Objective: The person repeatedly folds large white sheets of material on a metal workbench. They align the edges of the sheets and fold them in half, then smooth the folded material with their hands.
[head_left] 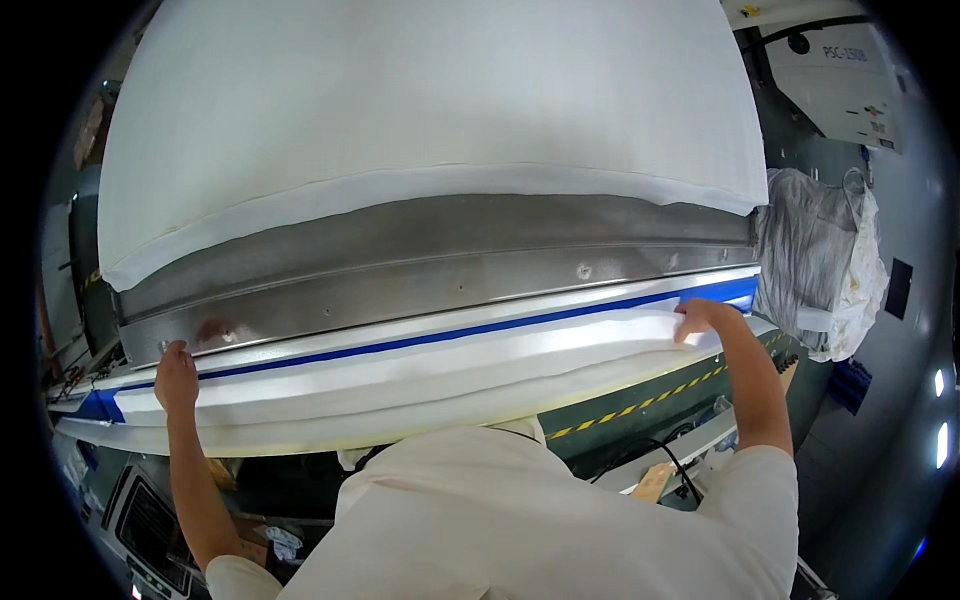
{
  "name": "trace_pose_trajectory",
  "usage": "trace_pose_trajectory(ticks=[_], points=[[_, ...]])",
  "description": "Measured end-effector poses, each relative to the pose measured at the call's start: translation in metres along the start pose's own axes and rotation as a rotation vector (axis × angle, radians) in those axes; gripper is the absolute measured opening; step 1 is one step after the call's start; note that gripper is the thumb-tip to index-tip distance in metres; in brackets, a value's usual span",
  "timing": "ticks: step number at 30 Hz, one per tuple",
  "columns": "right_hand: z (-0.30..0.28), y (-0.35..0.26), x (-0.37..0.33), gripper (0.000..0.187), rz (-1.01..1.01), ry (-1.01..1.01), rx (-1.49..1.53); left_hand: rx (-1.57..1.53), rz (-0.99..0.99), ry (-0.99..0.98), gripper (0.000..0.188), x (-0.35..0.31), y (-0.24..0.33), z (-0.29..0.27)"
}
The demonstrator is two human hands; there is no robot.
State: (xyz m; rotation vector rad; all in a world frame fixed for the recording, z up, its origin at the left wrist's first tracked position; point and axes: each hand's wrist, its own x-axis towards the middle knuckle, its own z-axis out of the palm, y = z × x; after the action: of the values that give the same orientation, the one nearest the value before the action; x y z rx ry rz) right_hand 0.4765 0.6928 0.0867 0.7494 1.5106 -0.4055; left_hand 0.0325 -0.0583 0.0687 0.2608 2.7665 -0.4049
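A long white fabric sheet (430,372) hangs in folds along the near side of a wide machine. Above it runs a narrow blue strip (440,337), with broader blue patches at both ends. At the far left, my left hand (177,380) is closed at the near edge of a grey metal panel (400,295); what its fingers grip is hidden. My right hand (703,318) has its fingers curled on the upper edge of the white sheet, beside the right-hand blue patch (735,292). Both arms are spread wide.
A broad white fabric (430,90) covers the machine beyond the metal panel. Grey and white wrapped material (820,260) stands at the right. Below lie yellow-black floor tape (640,405), dark cables (680,460) and a framed dark panel (150,525) at the lower left.
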Motion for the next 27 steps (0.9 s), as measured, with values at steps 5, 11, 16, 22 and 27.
trace_pose_trajectory(ticks=[5,11,16,22,27], points=[[0.027,0.046,0.033,0.028,-0.117,0.306,0.22,-0.089,-0.137,-0.033,0.026,-0.006,-0.006,-0.002],[0.038,-0.02,0.045,0.023,-0.316,0.664,-0.263,-0.559,-0.23,0.174,0.034,0.014,-0.077,0.079],[0.029,-0.155,-0.024,0.014,-0.478,0.788,0.174,-0.425,-0.158,0.556,0.031,0.051,-0.01,0.018],[-0.002,-0.336,-0.068,0.014,-0.757,0.824,-0.034,-0.897,-0.436,0.744,0.039,0.12,-0.046,0.015],[0.004,-0.538,-0.097,0.022,-1.069,0.937,-0.112,-1.445,-0.397,0.454,0.045,0.168,-0.073,0.004]])
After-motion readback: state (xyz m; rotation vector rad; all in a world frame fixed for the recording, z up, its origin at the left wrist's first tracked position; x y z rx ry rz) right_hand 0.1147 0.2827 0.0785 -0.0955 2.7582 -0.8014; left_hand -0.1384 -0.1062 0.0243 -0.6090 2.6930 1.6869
